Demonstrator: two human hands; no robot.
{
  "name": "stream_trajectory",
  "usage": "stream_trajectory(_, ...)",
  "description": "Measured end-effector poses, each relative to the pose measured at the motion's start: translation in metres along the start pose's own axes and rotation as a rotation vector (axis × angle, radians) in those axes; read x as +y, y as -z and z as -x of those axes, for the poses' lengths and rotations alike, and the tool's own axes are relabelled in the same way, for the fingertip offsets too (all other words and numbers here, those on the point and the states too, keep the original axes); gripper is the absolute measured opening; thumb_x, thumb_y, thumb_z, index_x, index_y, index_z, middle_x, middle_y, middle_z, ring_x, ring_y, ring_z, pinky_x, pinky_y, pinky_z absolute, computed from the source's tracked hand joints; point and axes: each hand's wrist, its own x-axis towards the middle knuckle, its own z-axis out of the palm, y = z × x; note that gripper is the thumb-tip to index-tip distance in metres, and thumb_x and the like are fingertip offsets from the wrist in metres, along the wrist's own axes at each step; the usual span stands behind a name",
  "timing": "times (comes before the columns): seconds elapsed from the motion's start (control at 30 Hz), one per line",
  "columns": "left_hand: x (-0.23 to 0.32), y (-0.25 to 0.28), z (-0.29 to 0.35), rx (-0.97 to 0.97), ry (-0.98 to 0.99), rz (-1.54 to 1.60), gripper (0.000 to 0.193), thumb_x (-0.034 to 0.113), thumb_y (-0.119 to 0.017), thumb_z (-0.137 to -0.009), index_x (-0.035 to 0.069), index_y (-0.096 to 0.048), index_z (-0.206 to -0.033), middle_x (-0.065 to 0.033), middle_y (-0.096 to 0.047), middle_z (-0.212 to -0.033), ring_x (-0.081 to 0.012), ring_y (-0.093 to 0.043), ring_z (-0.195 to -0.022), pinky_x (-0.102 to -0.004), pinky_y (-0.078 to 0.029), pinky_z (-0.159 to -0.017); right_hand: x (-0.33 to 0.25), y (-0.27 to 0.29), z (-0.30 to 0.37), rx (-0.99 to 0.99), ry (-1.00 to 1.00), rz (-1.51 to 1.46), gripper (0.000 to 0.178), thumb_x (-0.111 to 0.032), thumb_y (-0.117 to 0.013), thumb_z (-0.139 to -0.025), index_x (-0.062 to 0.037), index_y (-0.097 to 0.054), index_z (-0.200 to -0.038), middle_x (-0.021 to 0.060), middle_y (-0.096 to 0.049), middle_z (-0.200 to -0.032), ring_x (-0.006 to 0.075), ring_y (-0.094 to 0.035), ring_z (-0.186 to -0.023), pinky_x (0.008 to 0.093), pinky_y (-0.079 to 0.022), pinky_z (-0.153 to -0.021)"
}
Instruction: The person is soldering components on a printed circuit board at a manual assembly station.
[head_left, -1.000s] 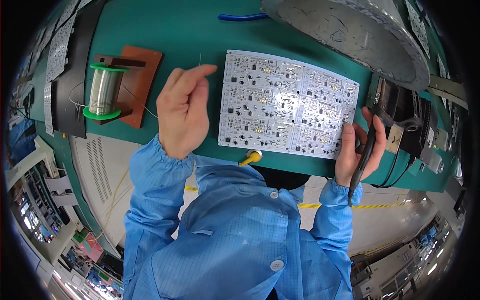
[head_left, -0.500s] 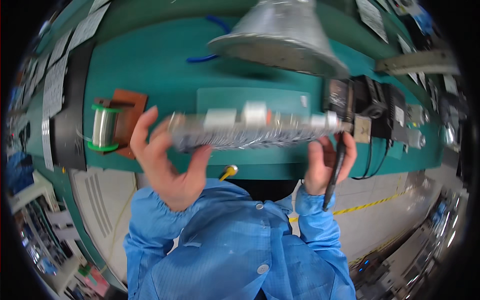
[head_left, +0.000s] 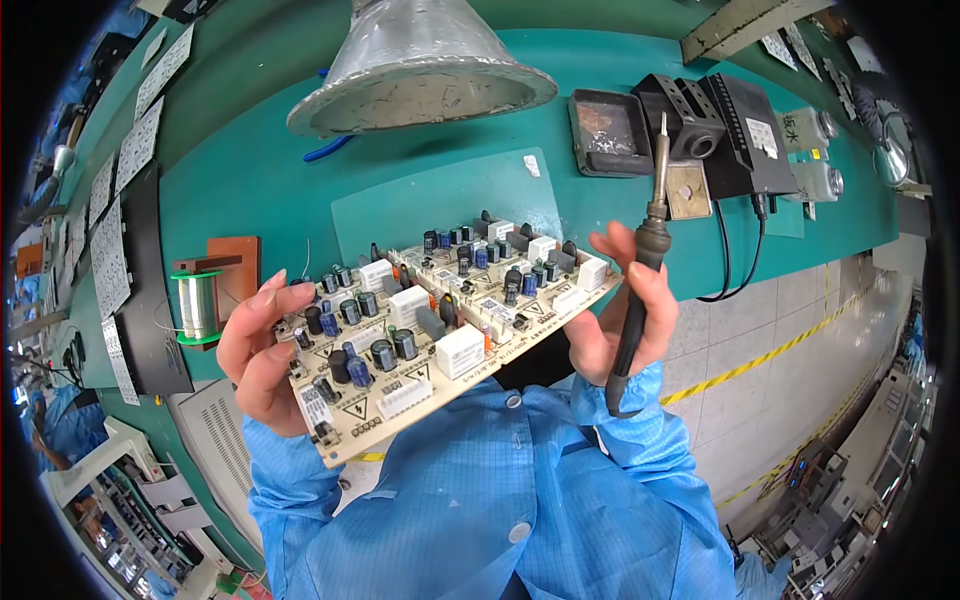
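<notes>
A cream circuit board (head_left: 425, 360), crowded with dark capacitors and white block components, is held up over the bench's front edge. Its component side faces me, and it slants, left end lower. My left hand (head_left: 262, 355) is closed around the left end. At the board's right end, my right hand (head_left: 600, 345) steadies the edge and also grips a soldering iron (head_left: 652, 240). The iron's black handle lies across the fingers, and its metal tip points up, away from the board. The board's underside is hidden.
A solder spool (head_left: 199, 305) stands on the left by a brown holder. Overhead hangs a metal extraction hood (head_left: 430, 90). Back right are a black tray (head_left: 612, 135), an iron stand (head_left: 680, 115), a black soldering station (head_left: 745, 135) and clear bottles (head_left: 818, 180). A green mat (head_left: 450, 205) lies beneath.
The board was seen nearly edge-on and blurred; it has tilted so its component face shows. My right hand, still gripping the iron, has turned its tip upward. The view has shifted too.
</notes>
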Motion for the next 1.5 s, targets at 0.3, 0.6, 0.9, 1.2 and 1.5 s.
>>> stream_trajectory(0.3, 0.018, 0.006, -0.021, -0.143, 0.076, -0.396, 0.043, 0.004, -0.066, -0.081, -0.003, -0.050, -0.120, -0.0219, -0.044, -0.128, -0.0289, -0.055, -0.110, -0.0387, -0.044, -0.096, -0.010, 0.007, -0.005, -0.126, 0.028, 0.195, 0.024, -0.019, -0.068, -0.082, -0.0036, -0.059, -0.098, 0.0245, -0.058, -0.103, 0.0345, -0.060, -0.090, 0.0402, -0.051, -0.076)
stream_trajectory(0.6, 0.030, 0.001, -0.012, -0.102, 0.145, -0.362, 0.045, 0.002, -0.067, -0.079, -0.003, -0.052, -0.120, -0.0209, -0.045, -0.127, -0.0265, -0.058, -0.102, -0.0359, -0.049, -0.090, -0.005, 0.006, 0.014, -0.063, -0.020, 0.138, 0.020, -0.018, -0.064, -0.086, -0.0077, -0.057, -0.100, 0.0244, -0.057, -0.106, 0.0319, -0.059, -0.090, 0.0375, -0.050, -0.074)
stream_trajectory(0.9, 0.034, 0.001, -0.008, -0.102, 0.117, -0.332, 0.042, -0.005, -0.065, -0.077, -0.006, -0.053, -0.117, -0.0247, -0.047, -0.122, -0.0283, -0.060, -0.097, -0.0351, -0.052, -0.084, -0.004, 0.007, 0.028, -0.018, -0.066, 0.141, 0.022, -0.024, -0.060, -0.090, -0.0114, -0.053, -0.106, 0.0249, -0.054, -0.109, 0.0297, -0.059, -0.091, 0.0379, -0.050, -0.073)
stream_trajectory(1.2, 0.025, 0.010, -0.007, -0.137, 0.305, -0.299, 0.036, 0.000, -0.053, -0.087, -0.004, -0.050, -0.122, -0.0204, -0.045, -0.128, -0.0281, -0.056, -0.108, -0.0377, -0.045, -0.097, -0.016, 0.003, 0.007, -0.147, -0.022, 0.200, 0.028, -0.016, -0.069, -0.080, -0.0130, -0.055, -0.103, 0.0220, -0.056, -0.105, 0.0336, -0.057, -0.094, 0.0414, -0.049, -0.077)
stream_trajectory(1.5, 0.012, 0.007, -0.002, -0.048, 0.283, -0.326, 0.032, -0.005, -0.059, -0.082, -0.003, -0.055, -0.114, -0.0207, -0.050, -0.121, -0.0271, -0.059, -0.102, -0.0363, -0.049, -0.090, -0.027, -0.006, -0.010, -0.149, -0.044, 0.234, 0.033, -0.012, -0.076, -0.071, -0.0110, -0.058, -0.099, 0.0210, -0.057, -0.103, 0.0349, -0.058, -0.093, 0.0423, -0.049, -0.078)
